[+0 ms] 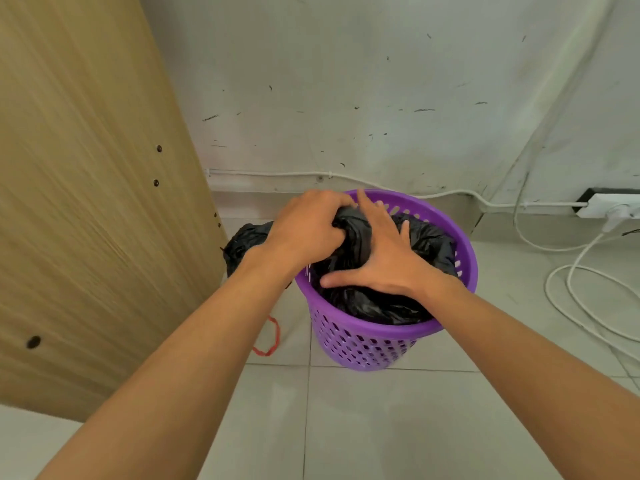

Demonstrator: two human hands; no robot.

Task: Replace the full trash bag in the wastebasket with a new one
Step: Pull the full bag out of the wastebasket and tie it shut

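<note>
A tan wood-grain panel (86, 185) fills the left of the frame, dotted with dark screw holes. At its lower edge, left of centre, a second black bag (244, 242) lies on the tiled floor (363, 427) just beside the basket, and a red rubber band (268, 336) lies nearer the camera. In the centre, the left hand (308, 226) has its fingers curled into a bunched fold of the black trash bag (367, 299), gripping it at the far rim. The bag is glossy, crinkled black plastic, sitting inside the purple perforated wastebasket (367, 344); how full it is probably cannot be judged from here. The right hand (384, 258) lies flat on the bag, fingers straight and spread, thumb stretched left. At the right, white cables (575, 282) loop across the floor below a power strip (609, 206) at the wall.
</note>
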